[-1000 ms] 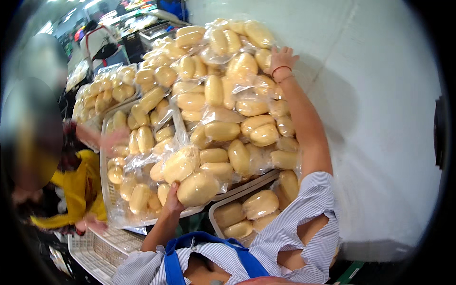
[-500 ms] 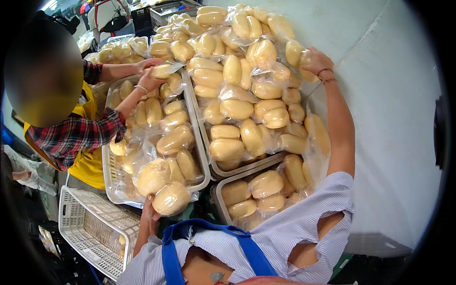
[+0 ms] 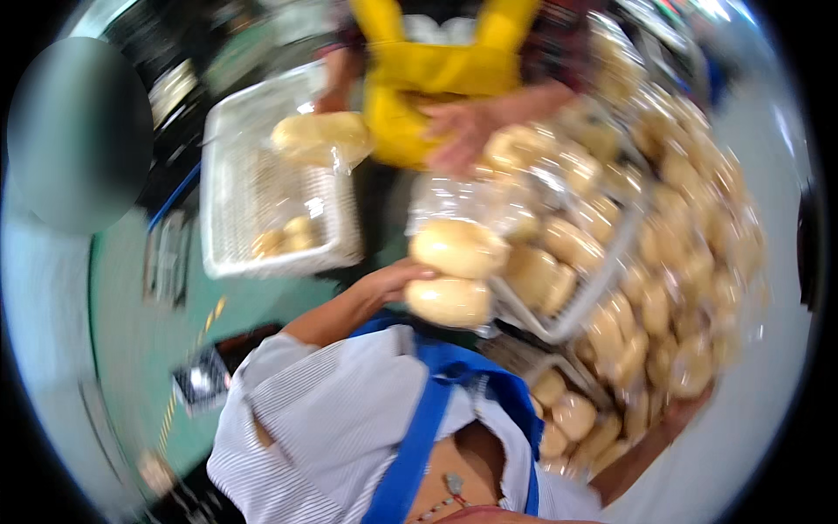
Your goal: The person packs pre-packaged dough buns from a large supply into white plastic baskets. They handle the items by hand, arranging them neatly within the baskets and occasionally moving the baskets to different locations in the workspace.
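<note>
Left hand (image 3: 400,278) holds 2 rounded yellow pieces (image 3: 454,272) in glossy plastic (image 3: 443,196).

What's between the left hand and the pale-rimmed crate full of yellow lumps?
In the head view, a clear bag of two yellow lumps, held by the left hand, lies between it and the pale-rimmed crate.

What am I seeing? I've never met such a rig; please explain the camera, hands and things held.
There is no machine: a person works bare-handed, filmed by a head-worn fisheye camera, so straight edges bend. The left hand grips a clear bag of rounded yellow pieces. The right hand, blurred, is at the edge of a heap of bags; whether it grips one is unclear. More bags lie in a pale crate. Opposite, a co-worker in a yellow apron stands by a white basket.
</note>
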### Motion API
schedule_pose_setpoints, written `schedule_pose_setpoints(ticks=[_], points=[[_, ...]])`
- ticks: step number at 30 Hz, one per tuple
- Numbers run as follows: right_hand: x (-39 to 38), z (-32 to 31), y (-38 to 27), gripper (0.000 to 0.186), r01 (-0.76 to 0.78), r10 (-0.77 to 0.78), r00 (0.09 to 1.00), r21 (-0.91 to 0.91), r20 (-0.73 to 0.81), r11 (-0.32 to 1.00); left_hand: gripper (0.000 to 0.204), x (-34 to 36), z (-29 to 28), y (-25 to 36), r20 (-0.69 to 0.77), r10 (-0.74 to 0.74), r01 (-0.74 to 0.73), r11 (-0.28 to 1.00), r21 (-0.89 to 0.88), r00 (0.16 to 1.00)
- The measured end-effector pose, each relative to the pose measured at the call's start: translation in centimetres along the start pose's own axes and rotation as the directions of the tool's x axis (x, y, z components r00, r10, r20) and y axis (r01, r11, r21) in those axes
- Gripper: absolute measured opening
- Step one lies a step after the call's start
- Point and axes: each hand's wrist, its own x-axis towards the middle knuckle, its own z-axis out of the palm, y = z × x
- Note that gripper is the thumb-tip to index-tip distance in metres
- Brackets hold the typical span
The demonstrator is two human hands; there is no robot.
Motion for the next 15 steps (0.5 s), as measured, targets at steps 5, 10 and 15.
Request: schedule_pose_setpoints(ticks=[5, 10, 15], points=[[0.9, 10.4, 9.5, 0.052, -0.437, 0.51, 0.827, 0.3, -0.236, 0.848, 0.08, -9.1, -4.9, 3.7, -0.201, 0.116, -0.1, 0.991, 0.089, 0.973], [-0.4, 24.0, 17.9, 0.045, -0.683, 0.562, 0.713, 0.231, 0.42, 0.693, 0.077, -23.2, -10.0, 8.6, -0.401, 0.272, -0.15, 0.939, 0.311, 0.875], [-3.7, 38.9, 23.2, 0.045, -0.685, 0.612, 0.558, -0.105, 0.56, 0.721, 0.062, -34.0, -21.3, 15.1, -0.653, 0.173, 0.049, 0.95, 0.307, 0.738]])
